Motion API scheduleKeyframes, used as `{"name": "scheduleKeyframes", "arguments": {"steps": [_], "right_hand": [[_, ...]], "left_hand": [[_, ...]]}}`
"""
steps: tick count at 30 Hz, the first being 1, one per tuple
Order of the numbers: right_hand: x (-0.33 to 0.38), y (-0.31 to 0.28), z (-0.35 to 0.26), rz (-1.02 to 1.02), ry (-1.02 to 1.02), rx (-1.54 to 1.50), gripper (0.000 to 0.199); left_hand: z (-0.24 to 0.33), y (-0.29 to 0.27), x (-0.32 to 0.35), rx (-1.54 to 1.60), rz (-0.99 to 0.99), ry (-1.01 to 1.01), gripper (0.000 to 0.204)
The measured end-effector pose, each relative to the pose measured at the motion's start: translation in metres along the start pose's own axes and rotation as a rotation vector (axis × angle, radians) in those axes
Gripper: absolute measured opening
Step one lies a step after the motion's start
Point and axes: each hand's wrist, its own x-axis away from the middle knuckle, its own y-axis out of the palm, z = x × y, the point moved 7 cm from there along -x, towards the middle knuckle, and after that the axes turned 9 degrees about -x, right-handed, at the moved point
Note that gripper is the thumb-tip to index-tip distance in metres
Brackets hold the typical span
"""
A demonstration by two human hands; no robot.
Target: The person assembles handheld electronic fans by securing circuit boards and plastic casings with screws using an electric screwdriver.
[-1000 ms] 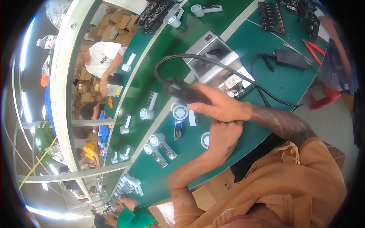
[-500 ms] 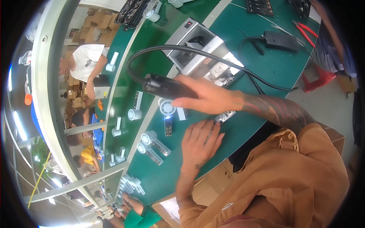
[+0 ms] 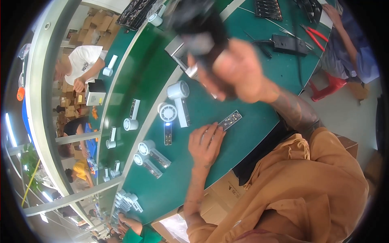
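Observation:
My right hand is raised close to the camera and blurred, gripping a black corded hand tool. My left hand lies flat on the green table, fingertips touching a small dark circuit strip. Just left of that hand lie a white handheld fan, a round white fan head and a narrow dark strip with a lit end.
Two more white fans lie nearer the table's left edge, others on the green belt. A black adapter and red pliers lie far right by another person's arm. Seated workers line the far side.
My right hand lifted the black tool up off the table toward the camera. My left hand slid to the dark circuit strip and flattened beside it.

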Motion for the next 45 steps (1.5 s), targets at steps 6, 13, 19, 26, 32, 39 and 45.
{"name": "scheduleKeyframes", "arguments": {"steps": [6,13,19,26,32,39,45], "right_hand": [[-0.024,-0.012,-0.035,0.238,0.055,0.133,0.087],[-0.033,-0.013,-0.005,0.103,-0.122,0.310,0.040],[-0.021,-0.019,-0.003,0.174,0.021,0.225,0.041],[-0.007,-0.020,0.006,0.126,0.006,0.049,0.039],[-0.004,-0.021,0.021,0.128,0.077,0.066,0.039],[0.000,-0.023,0.036,0.133,0.171,0.047,0.037],[0.003,-0.026,0.031,0.117,0.104,0.042,0.035]], "left_hand": [[-0.007,0.011,-0.015,-0.065,0.071,0.058,0.023],[-0.004,0.016,-0.020,-0.056,0.049,0.003,0.026],[-0.007,0.014,-0.020,-0.036,0.051,-0.017,0.027],[-0.008,0.018,-0.018,-0.046,0.015,-0.021,0.026],[-0.009,0.019,-0.018,-0.057,0.006,-0.016,0.024],[-0.008,0.018,-0.020,-0.047,0.007,-0.021,0.024],[-0.009,0.018,-0.020,-0.046,0.004,-0.020,0.024]]}}
